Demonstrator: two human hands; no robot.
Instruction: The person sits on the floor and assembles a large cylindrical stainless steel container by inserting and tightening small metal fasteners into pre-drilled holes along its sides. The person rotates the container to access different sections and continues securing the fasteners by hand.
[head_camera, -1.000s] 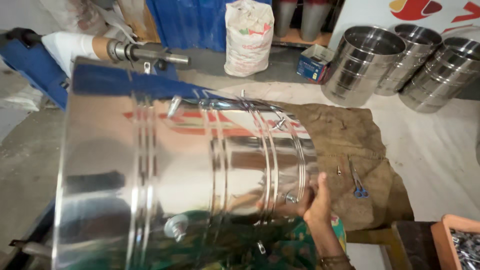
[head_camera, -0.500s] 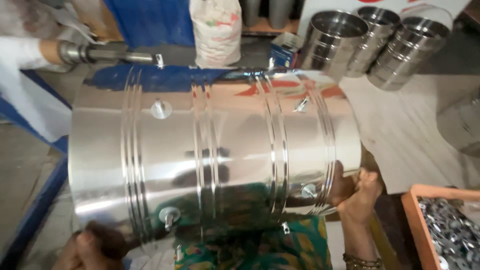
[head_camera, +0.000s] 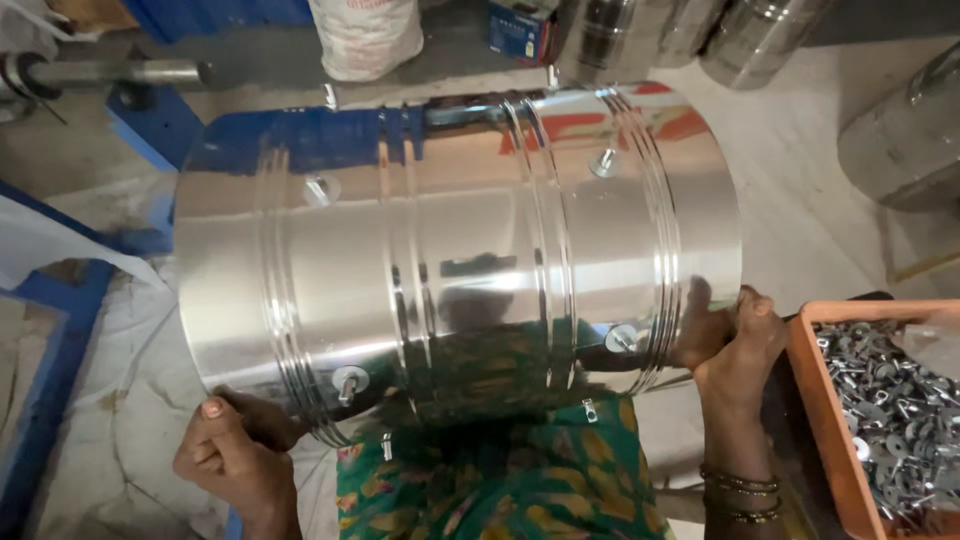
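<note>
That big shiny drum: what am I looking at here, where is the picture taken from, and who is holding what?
The picture comes from a camera worn on a person's head, looking down, so the hands are that person's own. No machine does the holding. The steel drum lies on its side across the lap. The left hand supports its lower left rim, and the right hand grips the right rim. Small bolts stick out of the drum's wall. To the right stands an orange tray full of small metal washers and fasteners. Further back on the floor are more steel drums and a white sack.
</note>
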